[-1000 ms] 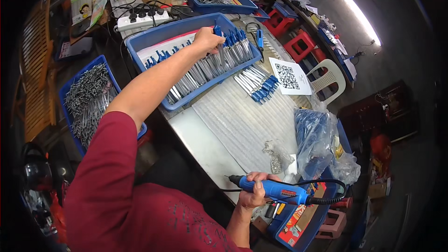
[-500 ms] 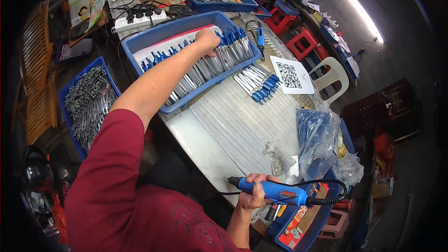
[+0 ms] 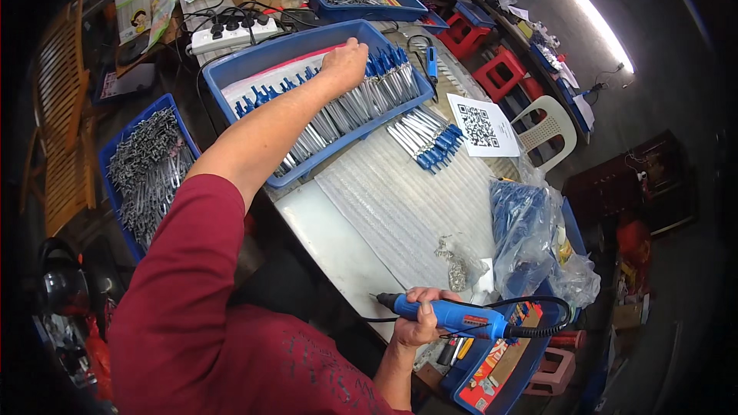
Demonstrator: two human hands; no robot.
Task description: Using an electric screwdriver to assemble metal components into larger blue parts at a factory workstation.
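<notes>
My left hand (image 3: 345, 66) reaches over the large blue bin (image 3: 307, 171), at the upright row of metal rods with blue ends (image 3: 393, 81). Its fingers are curled, and whatever they hold is hidden. Down at the table's front edge, my right hand (image 3: 419, 324) wraps round a blue electric screwdriver (image 3: 473, 320). The tool's dark tip points left, and a black coiled cord leaves its rear end. Between bin and paper sheet, a group of similar blue-ended rods (image 3: 427, 137) lies side by side on the foam sheet (image 3: 415, 188).
A small clear bag of metal parts (image 3: 457, 270) lies near the right hand. Clear plastic bags (image 3: 526, 223) bulge at the table's right side. Another blue bin of metal parts (image 3: 150, 157) stands left. A printed code sheet (image 3: 482, 126) and power strip (image 3: 233, 34) lie farther off.
My left hand has shifted slightly upward and to the right, its fingers turned toward the bin's far side. The right hand keeps the screwdriver in the same place.
</notes>
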